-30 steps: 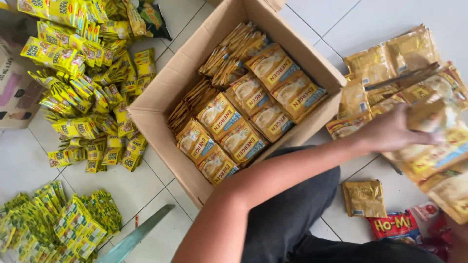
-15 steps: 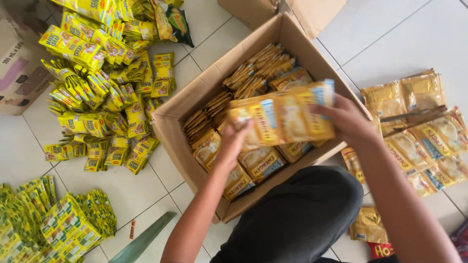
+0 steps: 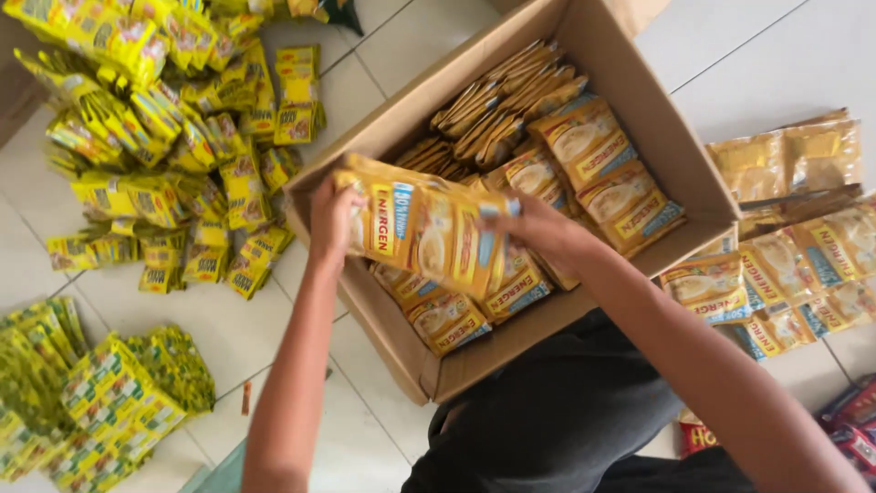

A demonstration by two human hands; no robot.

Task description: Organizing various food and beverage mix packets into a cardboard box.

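- Head view: both hands hold one strip of yellow-orange sachets point(image 3: 429, 228) stretched flat over the near-left part of an open cardboard box point(image 3: 680, 173)
- The left hand point(image 3: 333, 219) is curled shut on the strip's left end, just above the box's left wall
- The right hand point(image 3: 538, 228) is closed on the strip's right end, fingers wrapped behind it, over the middle of the box
- Inside the box, more sachet strips point(image 3: 602, 173) lie flat in rows along the right side, and others stand on edge toward the far-left corner
- The box rests on a pale tiled floor point(image 3: 246, 319), its near corner against the person's dark-clad lap point(image 3: 566, 411)
- A heap of bright yellow sachets point(image 3: 173, 137) lies on the floor left of the box
- Yellow-green sachet bundles point(image 3: 100, 393) lie at the lower left
- More orange sachet strips point(image 3: 785, 246) lie spread on the floor right of the box
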